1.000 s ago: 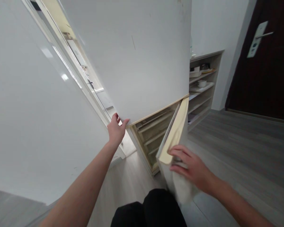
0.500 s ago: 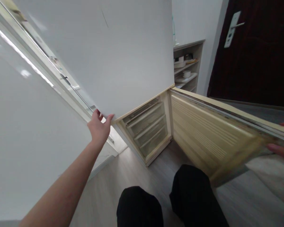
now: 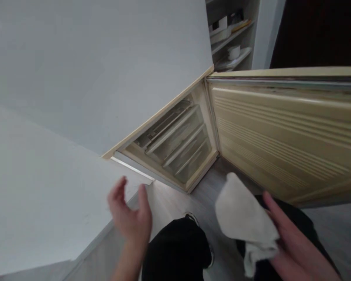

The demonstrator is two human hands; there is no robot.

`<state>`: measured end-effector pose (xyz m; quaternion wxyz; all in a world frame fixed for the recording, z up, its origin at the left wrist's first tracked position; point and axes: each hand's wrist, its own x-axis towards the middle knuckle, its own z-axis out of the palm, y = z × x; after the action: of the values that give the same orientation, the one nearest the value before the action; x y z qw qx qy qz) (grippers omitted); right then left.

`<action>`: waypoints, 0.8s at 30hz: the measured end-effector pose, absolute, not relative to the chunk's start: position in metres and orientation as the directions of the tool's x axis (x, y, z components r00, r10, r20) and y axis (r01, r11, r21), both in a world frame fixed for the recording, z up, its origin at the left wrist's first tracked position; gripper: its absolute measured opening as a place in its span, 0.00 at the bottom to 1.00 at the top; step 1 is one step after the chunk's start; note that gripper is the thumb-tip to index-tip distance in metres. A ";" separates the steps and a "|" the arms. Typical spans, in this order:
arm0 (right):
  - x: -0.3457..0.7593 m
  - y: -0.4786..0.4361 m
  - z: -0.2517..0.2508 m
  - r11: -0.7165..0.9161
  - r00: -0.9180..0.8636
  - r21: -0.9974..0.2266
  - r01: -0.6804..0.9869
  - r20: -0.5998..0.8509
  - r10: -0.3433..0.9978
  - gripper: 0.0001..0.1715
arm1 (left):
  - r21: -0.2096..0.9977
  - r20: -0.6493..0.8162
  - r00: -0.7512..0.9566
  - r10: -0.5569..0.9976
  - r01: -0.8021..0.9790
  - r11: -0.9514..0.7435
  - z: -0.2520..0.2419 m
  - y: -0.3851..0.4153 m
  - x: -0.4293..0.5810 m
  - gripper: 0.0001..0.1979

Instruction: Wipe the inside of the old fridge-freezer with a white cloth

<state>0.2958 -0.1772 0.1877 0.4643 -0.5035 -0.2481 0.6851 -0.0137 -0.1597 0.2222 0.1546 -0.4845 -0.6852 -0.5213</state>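
My left hand (image 3: pixel 131 212) is in the air at the lower left, fingers curled apart and nothing in them, slightly blurred. A crumpled off-white cloth (image 3: pixel 242 212) is in my right hand (image 3: pixel 294 244), held over my knees. In front of me stands a low freezer compartment (image 3: pixel 203 183) with several clear-fronted drawers (image 3: pixel 183 136) inside. Its cream, ribbed door (image 3: pixel 280 132) is swung wide to the right, apart from both hands. Dark marks run along the door's gasket (image 3: pixel 280 84).
A large white panel (image 3: pixel 119 58) rises above the compartment, and a white wall (image 3: pixel 32 187) runs along the left. Behind the door, shelves (image 3: pixel 232 41) hold a white cup (image 3: pixel 234 52) and boxes. My black-trousered knees (image 3: pixel 175 249) are over the grey floor (image 3: pixel 166 199).
My left hand has let go of the panel's lower corner and dropped. My right hand has left the door's edge and come inward with the cloth. The door stands wider; the view has shifted.
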 end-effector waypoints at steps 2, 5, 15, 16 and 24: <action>0.238 -0.139 0.179 -0.500 -0.144 -0.685 -0.530 -0.509 0.849 0.26 | 0.763 0.377 -0.478 0.793 0.645 0.026 0.177 -0.160 0.010 0.17; 0.164 -0.089 0.151 -0.516 -0.268 -0.388 -0.763 -0.536 0.800 0.20 | 0.953 -0.096 -0.475 0.875 0.209 0.218 0.125 -0.130 0.028 0.18; 0.140 -0.057 0.075 -0.414 -0.149 -0.353 -0.839 -0.583 0.799 0.20 | 0.961 -0.241 -0.668 0.704 -0.061 0.271 0.088 -0.054 0.014 0.26; 0.144 -0.055 0.079 -0.400 -0.116 -0.367 -0.840 -0.598 0.793 0.20 | 0.965 -0.113 -0.770 0.629 0.066 0.254 0.094 -0.060 0.002 0.22; 0.216 -0.045 0.130 -0.222 0.151 -0.517 -0.827 -0.584 0.798 0.24 | 0.690 0.585 -0.696 0.416 0.697 0.196 0.164 -0.079 -0.077 0.56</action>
<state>0.2160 -0.0447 0.1300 0.6233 -0.4323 0.0168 0.6514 -0.0772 -0.0788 0.1643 0.1354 -0.3653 -0.7614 -0.5182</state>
